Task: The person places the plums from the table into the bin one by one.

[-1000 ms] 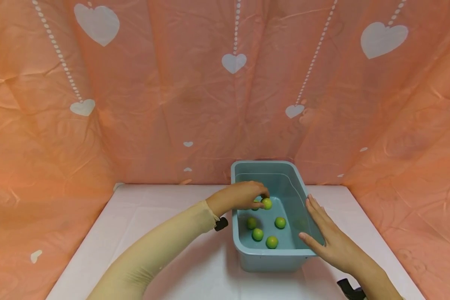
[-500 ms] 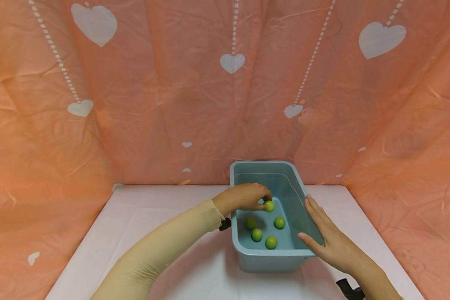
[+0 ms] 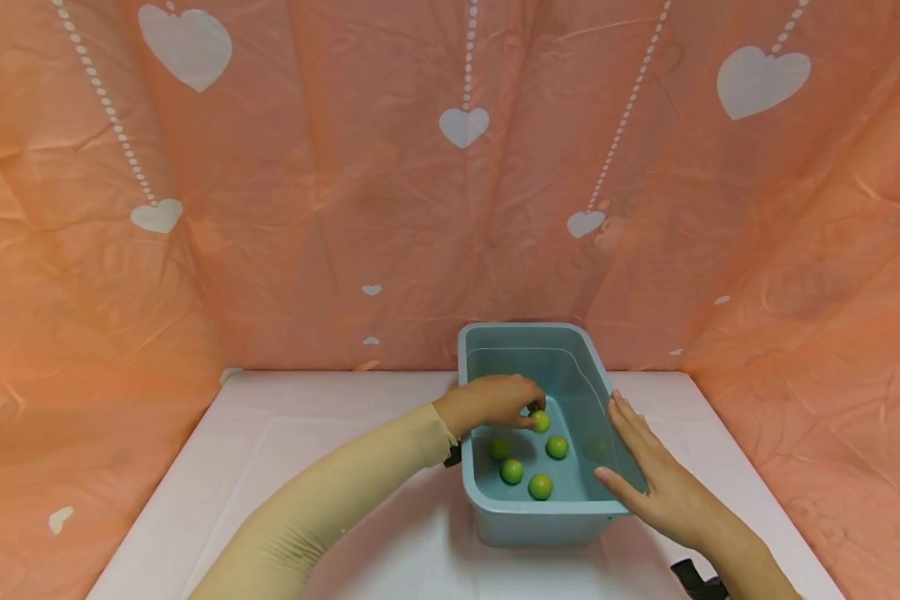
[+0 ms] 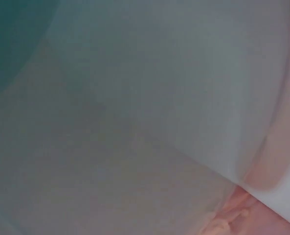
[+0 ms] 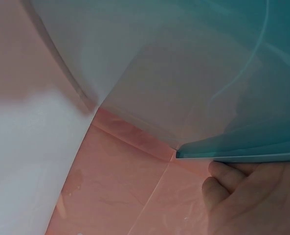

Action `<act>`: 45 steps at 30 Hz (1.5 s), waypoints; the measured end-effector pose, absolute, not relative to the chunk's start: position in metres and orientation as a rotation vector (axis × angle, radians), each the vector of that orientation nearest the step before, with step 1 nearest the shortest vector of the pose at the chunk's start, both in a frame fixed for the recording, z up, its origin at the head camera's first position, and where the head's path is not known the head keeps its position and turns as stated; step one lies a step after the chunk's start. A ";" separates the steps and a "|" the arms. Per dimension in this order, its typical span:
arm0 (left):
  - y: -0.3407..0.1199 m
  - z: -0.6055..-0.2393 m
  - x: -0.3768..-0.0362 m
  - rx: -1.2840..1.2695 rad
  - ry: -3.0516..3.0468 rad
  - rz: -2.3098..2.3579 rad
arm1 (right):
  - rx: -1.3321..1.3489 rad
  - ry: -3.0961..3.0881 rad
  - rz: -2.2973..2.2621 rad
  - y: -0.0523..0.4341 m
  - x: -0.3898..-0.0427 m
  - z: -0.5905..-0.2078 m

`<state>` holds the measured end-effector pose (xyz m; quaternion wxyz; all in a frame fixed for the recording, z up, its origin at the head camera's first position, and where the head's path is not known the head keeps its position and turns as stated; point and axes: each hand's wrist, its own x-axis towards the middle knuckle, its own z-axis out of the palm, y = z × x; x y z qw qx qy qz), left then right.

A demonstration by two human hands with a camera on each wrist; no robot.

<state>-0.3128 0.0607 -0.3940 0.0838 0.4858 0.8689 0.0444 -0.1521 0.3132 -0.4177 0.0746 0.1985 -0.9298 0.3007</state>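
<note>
My left hand (image 3: 498, 402) reaches over the left rim of a blue-grey plastic basin (image 3: 540, 507). Its thumb and fingers pinch a small round yellow-green fruit (image 3: 541, 421) inside the basin. Several like it lie on the basin floor, among them a green fruit (image 3: 557, 447) on the right and a green fruit (image 3: 541, 487) near the front. My right hand (image 3: 667, 483) rests on the right rim with straight fingers and the thumb over the inside; in the right wrist view, part of this hand (image 5: 257, 196) shows by the rim. The left wrist view shows only the blurred basin wall.
The basin stands on a white-covered table (image 3: 330, 467), close to the back. An orange sheet (image 3: 390, 208) with white hearts hangs behind the table and along both sides. Black straps (image 3: 697, 579) are at the wrists.
My left hand has moved slightly right and toward the front with the pinched fruit. A second fruit glimpsed by the hand earlier is out of sight. My right hand stays on the rim.
</note>
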 end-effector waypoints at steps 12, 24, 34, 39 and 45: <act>0.060 -0.396 -0.304 1.419 2.632 0.015 | 0.595 -2.781 0.895 0.313 -0.152 -0.419; 0.060 -0.398 -0.305 1.410 2.623 -0.038 | 0.592 -2.785 0.882 0.313 -0.152 -0.420; 0.055 -0.394 -0.307 1.496 2.562 0.224 | 0.579 -2.809 0.938 0.312 -0.153 -0.419; 0.050 -0.389 -0.308 1.530 2.541 0.413 | 0.590 -2.814 0.930 0.312 -0.153 -0.418; 0.034 -0.379 -0.309 1.485 2.586 0.535 | 0.604 -2.817 0.905 0.312 -0.153 -0.416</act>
